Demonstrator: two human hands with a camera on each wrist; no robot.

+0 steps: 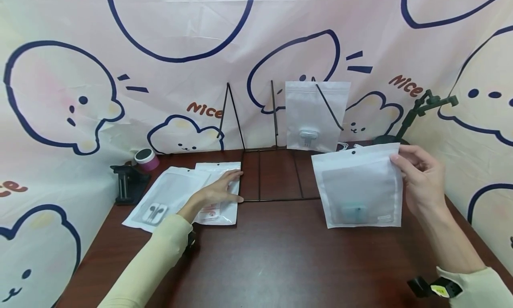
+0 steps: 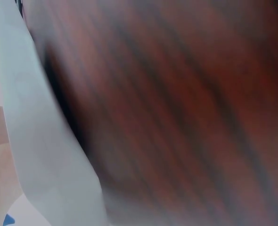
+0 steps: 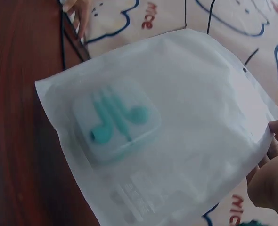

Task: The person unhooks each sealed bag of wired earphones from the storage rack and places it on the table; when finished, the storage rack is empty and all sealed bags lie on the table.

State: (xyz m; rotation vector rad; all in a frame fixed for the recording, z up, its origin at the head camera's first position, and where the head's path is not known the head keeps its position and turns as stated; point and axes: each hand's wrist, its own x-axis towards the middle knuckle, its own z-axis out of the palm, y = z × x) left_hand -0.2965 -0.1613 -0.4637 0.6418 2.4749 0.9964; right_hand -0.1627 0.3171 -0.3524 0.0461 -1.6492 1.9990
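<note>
My right hand (image 1: 421, 179) pinches the upper right edge of a white frosted zip pouch (image 1: 356, 176), lifted at the rack's right front. Through the pouch, the right wrist view shows teal earphones (image 3: 113, 115) in a square clear case. My left hand (image 1: 214, 193) lies over a smaller white pouch (image 1: 224, 214), its thumb and fingers spread toward the left side of a black wire rack (image 1: 259, 176). Beside that hand lies another white pouch (image 1: 170, 190) with white earphones inside. A further pouch (image 1: 316, 112), holding a white plug-like item, hangs from the rack's right prong.
A black stand (image 1: 129, 183) and a pink roll-shaped item (image 1: 147, 159) stand at the back left. At the back right is a dark green jointed holder (image 1: 409, 116), with white cable (image 1: 342, 146) near it. A printed cloth surrounds the brown table (image 1: 260, 254).
</note>
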